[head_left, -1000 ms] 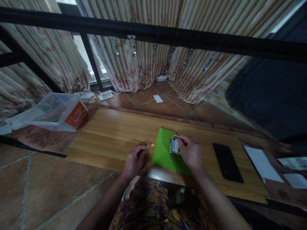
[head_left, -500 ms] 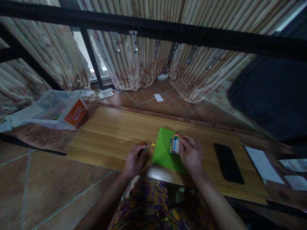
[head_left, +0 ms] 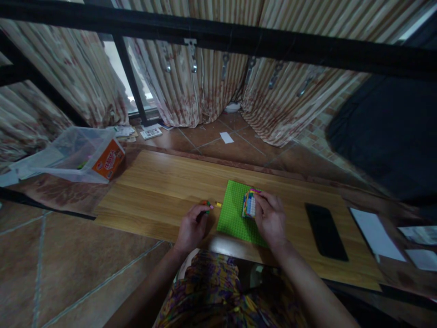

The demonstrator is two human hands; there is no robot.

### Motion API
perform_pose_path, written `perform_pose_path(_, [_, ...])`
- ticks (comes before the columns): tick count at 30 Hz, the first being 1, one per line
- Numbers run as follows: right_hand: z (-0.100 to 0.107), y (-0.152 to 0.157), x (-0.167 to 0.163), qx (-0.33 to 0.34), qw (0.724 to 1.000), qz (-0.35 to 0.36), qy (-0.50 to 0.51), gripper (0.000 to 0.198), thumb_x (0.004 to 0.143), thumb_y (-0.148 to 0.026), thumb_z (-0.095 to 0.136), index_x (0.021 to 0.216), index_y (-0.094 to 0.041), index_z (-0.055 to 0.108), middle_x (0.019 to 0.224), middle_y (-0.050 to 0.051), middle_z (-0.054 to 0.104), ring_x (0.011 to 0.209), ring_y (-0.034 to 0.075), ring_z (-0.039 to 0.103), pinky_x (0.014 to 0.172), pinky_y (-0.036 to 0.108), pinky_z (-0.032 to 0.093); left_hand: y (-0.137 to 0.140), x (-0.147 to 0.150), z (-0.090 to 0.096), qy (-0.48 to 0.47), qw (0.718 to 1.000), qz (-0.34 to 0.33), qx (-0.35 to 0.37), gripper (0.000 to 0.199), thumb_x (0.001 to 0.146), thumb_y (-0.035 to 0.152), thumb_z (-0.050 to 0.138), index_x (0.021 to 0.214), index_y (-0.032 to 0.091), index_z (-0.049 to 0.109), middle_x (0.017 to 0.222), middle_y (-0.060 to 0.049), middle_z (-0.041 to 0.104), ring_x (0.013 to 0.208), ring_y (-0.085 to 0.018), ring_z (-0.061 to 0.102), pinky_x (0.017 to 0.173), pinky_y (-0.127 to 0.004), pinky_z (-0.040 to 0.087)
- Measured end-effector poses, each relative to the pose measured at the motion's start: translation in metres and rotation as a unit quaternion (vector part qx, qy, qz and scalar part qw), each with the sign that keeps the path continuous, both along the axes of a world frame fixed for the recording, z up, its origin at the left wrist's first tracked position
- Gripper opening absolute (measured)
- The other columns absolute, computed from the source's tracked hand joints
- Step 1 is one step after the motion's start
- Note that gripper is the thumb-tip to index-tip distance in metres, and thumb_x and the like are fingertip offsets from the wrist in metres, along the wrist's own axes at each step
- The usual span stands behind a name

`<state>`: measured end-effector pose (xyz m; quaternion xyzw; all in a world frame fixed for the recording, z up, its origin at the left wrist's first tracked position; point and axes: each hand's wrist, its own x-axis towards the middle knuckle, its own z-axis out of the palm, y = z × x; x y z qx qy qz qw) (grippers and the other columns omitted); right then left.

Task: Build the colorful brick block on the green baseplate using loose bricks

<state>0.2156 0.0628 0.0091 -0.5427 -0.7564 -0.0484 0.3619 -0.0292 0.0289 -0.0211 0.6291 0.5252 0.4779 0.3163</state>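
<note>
On the wooden board lies a green studded baseplate [head_left: 234, 223]. A small build of coloured toy bricks [head_left: 250, 206], with white and blue in the middle and yellow and pink at the edges, stands on it. My right hand [head_left: 272, 218] is closed at its right side, thumb and fingers pinched on it and covering part of it. To the left of the baseplate, my left hand [head_left: 191, 228] is curled closed, with a small green toy brick [head_left: 207, 211] at its fingertips. Red and pink pieces show just beyond them. A yellow brick [head_left: 218, 204] lies beside the baseplate's left edge.
A black phone-like slab [head_left: 327, 232] lies on the board [head_left: 164, 182] at the right, with white paper [head_left: 377, 233] beyond it. At the left stands a clear plastic bin [head_left: 77, 152] with an orange label. A dark metal bar [head_left: 218, 41] crosses in front of the curtains.
The view has shifted slightly. Both hands stay nearly where they were, the right on the brick build and the left by the small bricks.
</note>
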Motion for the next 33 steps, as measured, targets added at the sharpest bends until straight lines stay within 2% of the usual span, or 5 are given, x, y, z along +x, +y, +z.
perform_pose_path(8, [0.004,0.0,0.002,-0.052,0.998,0.017,0.041,0.032,0.094,-0.024,0.039,0.112,-0.02,0.066,0.11,0.011,0.063,0.101,0.024,0.055,0.092,0.043,0.046,0.0,-0.002,-0.002,0.005,1.0,-0.002,0.002,0.019,0.087,0.018,0.051,0.098,0.022,0.065,0.103,-0.005,0.069,0.099,-0.018,0.064,0.09,-0.035,0.049])
perform_pose_path(13, [0.016,-0.01,-0.01,-0.058,0.99,-0.039,0.122,0.032,0.095,-0.031,0.041,0.113,-0.019,0.064,0.104,0.011,0.065,0.096,0.024,0.059,0.087,0.043,0.048,0.0,-0.002,-0.007,-0.021,1.0,0.02,-0.011,0.017,0.086,0.021,0.054,0.097,0.022,0.066,0.101,-0.005,0.069,0.096,-0.018,0.064,0.089,-0.036,0.05])
perform_pose_path(16, [0.021,-0.022,-0.03,-0.072,0.984,-0.017,0.163,0.027,0.093,-0.032,0.045,0.105,-0.02,0.067,0.103,0.01,0.067,0.096,0.023,0.061,0.087,0.041,0.048,-0.001,-0.001,-0.01,-0.072,0.997,0.022,-0.033,0.017,0.085,0.023,0.055,0.098,0.021,0.065,0.101,-0.006,0.069,0.098,-0.019,0.064,0.09,-0.036,0.05])
perform_pose_path(23, [0.016,-0.042,-0.088,-0.211,0.944,0.101,0.235,0.025,0.092,-0.034,0.049,0.102,-0.023,0.068,0.097,0.007,0.07,0.089,0.02,0.064,0.082,0.035,0.05,-0.002,-0.004,0.0,-0.233,0.967,-0.011,-0.098,0.022,0.081,0.028,0.062,0.101,0.017,0.061,0.096,-0.006,0.07,0.082,-0.016,0.065,0.077,-0.03,0.053])
perform_pose_path(33, [-0.001,-0.062,-0.103,-0.257,0.907,0.077,0.325,0.019,0.088,-0.03,0.054,0.095,-0.023,0.071,0.09,0.005,0.068,0.084,0.019,0.064,0.077,0.033,0.052,-0.033,0.025,0.001,-0.345,0.923,0.017,-0.168,0.025,0.075,0.031,0.069,0.095,0.018,0.06,0.082,-0.001,0.067,0.067,-0.011,0.061,0.066,-0.025,0.053])
